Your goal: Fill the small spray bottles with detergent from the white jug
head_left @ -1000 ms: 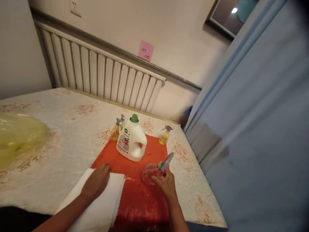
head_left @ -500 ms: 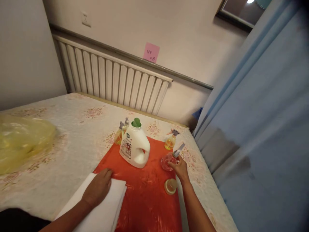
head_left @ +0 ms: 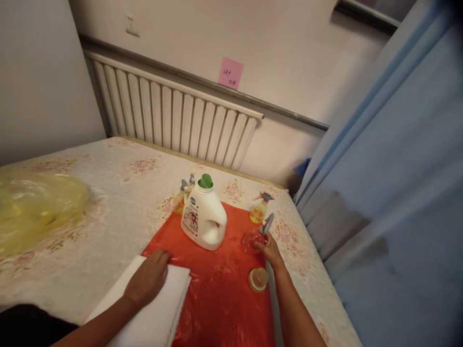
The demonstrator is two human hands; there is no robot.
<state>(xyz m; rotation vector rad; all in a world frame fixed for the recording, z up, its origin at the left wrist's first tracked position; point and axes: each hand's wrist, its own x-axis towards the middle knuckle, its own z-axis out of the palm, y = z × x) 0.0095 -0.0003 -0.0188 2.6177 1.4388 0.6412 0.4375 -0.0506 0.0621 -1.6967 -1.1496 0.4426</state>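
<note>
In my right hand (head_left: 269, 249) is a clear spray bottle (head_left: 253, 240) with a grey spray head, gripped at its right side over the red plastic sheet (head_left: 220, 294). My left hand (head_left: 154, 272) rests on a folded white cloth (head_left: 159, 308); its fingers are curled together and the fingertips are hidden. Between the hands, a white jug (head_left: 204, 217) with a green spout stands upright. Near my right wrist sits a small round yellowish item (head_left: 258, 279). Another spray bottle (head_left: 258, 210), holding yellow liquid, stands beyond the held one.
Partly behind the jug stand more small spray bottles (head_left: 180, 200). A yellow plastic bag (head_left: 39, 207) lies at the left on the flowered cover (head_left: 119, 202). Blue curtains (head_left: 390, 193) hang along the right side, and a radiator (head_left: 173, 111) runs along the wall.
The view has shifted slightly. The spray bottle stays in my right hand, its head now turned a little more upright. My left hand remains on the cloth.
</note>
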